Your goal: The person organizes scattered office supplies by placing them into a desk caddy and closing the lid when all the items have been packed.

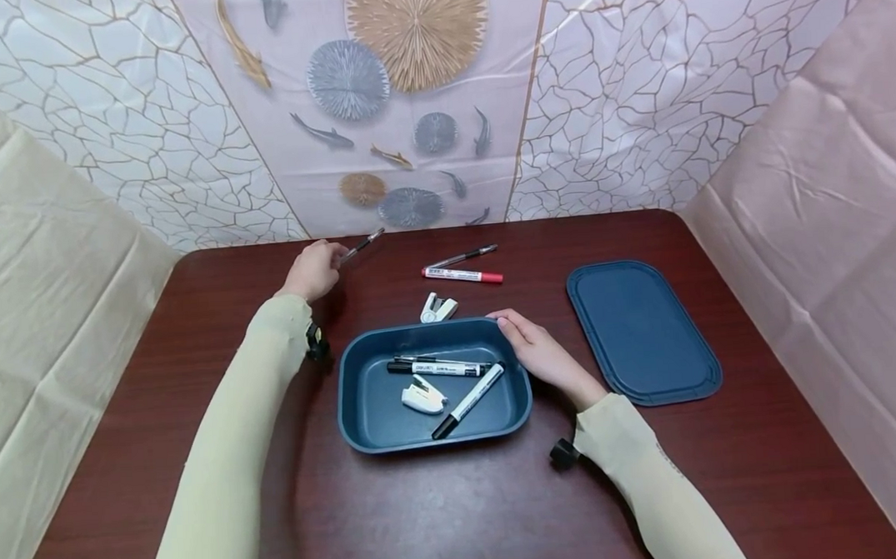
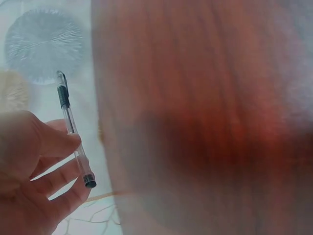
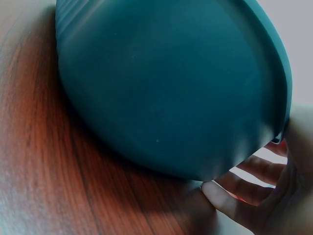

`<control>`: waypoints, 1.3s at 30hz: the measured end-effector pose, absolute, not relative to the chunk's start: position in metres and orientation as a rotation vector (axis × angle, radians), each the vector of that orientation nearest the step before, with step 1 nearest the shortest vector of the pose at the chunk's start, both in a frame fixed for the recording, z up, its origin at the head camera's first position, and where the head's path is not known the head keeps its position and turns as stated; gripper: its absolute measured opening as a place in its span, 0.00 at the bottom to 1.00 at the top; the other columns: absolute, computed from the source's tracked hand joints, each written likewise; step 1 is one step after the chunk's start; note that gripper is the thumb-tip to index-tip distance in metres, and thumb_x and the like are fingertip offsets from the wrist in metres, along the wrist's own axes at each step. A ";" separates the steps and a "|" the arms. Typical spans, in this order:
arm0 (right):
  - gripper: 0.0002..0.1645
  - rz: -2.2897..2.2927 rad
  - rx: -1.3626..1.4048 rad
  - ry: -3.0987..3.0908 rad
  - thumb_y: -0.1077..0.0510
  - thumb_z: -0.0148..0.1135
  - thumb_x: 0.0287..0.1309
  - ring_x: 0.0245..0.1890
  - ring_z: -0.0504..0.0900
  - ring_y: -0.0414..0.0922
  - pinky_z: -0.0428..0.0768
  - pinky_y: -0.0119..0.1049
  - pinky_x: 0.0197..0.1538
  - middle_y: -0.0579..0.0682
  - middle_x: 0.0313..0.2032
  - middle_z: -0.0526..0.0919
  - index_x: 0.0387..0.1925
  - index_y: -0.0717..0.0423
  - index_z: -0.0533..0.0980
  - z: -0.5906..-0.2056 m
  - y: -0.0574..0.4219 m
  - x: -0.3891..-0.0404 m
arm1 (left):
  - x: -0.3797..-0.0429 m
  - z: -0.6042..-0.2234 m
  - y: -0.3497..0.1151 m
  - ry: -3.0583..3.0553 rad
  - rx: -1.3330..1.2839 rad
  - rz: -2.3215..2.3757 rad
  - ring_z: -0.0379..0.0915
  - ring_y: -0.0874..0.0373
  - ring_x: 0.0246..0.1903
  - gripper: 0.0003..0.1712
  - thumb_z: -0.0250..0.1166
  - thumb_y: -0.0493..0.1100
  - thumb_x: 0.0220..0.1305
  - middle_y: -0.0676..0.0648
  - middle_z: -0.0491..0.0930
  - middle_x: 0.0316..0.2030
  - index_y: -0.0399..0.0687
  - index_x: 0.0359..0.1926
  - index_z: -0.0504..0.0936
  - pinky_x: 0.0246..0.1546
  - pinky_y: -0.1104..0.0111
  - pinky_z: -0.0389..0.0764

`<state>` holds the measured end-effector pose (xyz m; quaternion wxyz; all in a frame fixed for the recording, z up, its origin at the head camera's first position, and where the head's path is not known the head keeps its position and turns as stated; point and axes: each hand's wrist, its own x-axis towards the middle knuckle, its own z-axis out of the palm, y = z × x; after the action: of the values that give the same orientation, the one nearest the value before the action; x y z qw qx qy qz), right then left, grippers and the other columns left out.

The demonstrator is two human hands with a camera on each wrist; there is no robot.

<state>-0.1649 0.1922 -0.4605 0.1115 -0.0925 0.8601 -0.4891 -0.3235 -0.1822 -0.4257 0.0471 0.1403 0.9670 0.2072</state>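
My left hand pinches a clear gel pen with a black cap between thumb and fingers, above the table's back left part. At the far right corner of a dark blue plastic box, my right hand grips the rim; its fingers lie along the box's outer wall in the right wrist view. Inside the box are a small white stapler, a black-capped white marker, another such marker and a thin pen beside it.
Behind the box stands another small white stapler. Farther back lie a red-capped marker and a gel pen, their left ends close together. A dark blue lid rests at the right. Fabric walls surround the brown table.
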 end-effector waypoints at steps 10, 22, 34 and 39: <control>0.25 -1.432 -0.265 2.532 0.45 0.39 0.81 0.59 0.75 0.55 0.69 0.56 0.65 0.59 0.61 0.77 0.65 0.53 0.71 -0.457 0.191 -0.166 | -0.328 -0.388 -0.186 3.020 0.464 0.725 0.72 0.40 0.47 0.26 0.50 0.25 0.62 0.34 0.77 0.45 0.32 0.61 0.77 0.49 0.48 0.73; 0.25 -1.444 -0.270 2.529 0.46 0.39 0.81 0.58 0.76 0.54 0.70 0.56 0.64 0.58 0.60 0.78 0.65 0.52 0.71 -0.459 0.189 -0.165 | -0.325 -0.330 -0.196 3.104 0.466 0.821 0.70 0.38 0.48 0.25 0.47 0.25 0.65 0.32 0.75 0.50 0.34 0.61 0.77 0.51 0.47 0.71; 0.23 -1.457 -0.254 2.538 0.48 0.40 0.81 0.58 0.76 0.54 0.70 0.55 0.64 0.58 0.59 0.79 0.64 0.53 0.72 -0.463 0.190 -0.162 | -0.322 -0.268 -0.193 3.219 0.526 0.833 0.71 0.37 0.52 0.25 0.47 0.26 0.68 0.32 0.75 0.53 0.35 0.63 0.77 0.56 0.47 0.71; 0.24 -1.450 -0.250 2.539 0.47 0.40 0.81 0.58 0.76 0.54 0.70 0.55 0.63 0.58 0.59 0.79 0.64 0.52 0.72 -0.461 0.191 -0.162 | -0.315 -0.247 -0.190 3.302 0.528 0.875 0.72 0.38 0.50 0.23 0.48 0.28 0.71 0.33 0.76 0.53 0.36 0.62 0.78 0.55 0.49 0.72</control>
<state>-0.1624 0.1906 -0.4612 0.1033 -0.0846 0.8605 -0.4916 -0.3147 -0.1898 -0.2472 -0.1566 0.1508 0.9435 0.2500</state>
